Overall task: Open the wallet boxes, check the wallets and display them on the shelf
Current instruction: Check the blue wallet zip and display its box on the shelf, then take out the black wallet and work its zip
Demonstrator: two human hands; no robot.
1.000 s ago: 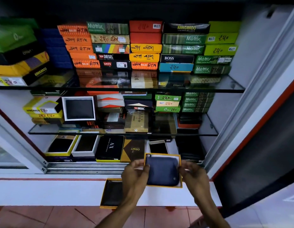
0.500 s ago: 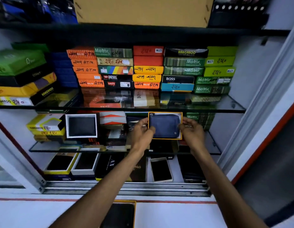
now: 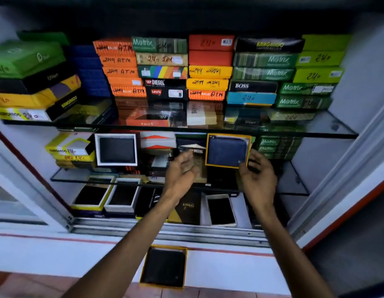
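A blue zip wallet in its yellow-rimmed open box stands upright on the middle glass shelf, leaning back against stacked boxes. My right hand is at the box's lower right corner, thumb and fingers pinching that corner. My left hand hovers a little left of the box, fingers spread, touching nothing. A yellow-rimmed black lid lies flat on the white counter ledge below, between my forearms.
The top glass shelf carries tight stacks of closed wallet boxes. A white-rimmed open box with a black wallet stands left on the middle shelf. Several open boxes lie on the bottom level behind the metal sliding track.
Both hands lifted the blue wallet's box from the counter up to the middle shelf and stood it there. My left hand has let go and drawn back to the left.
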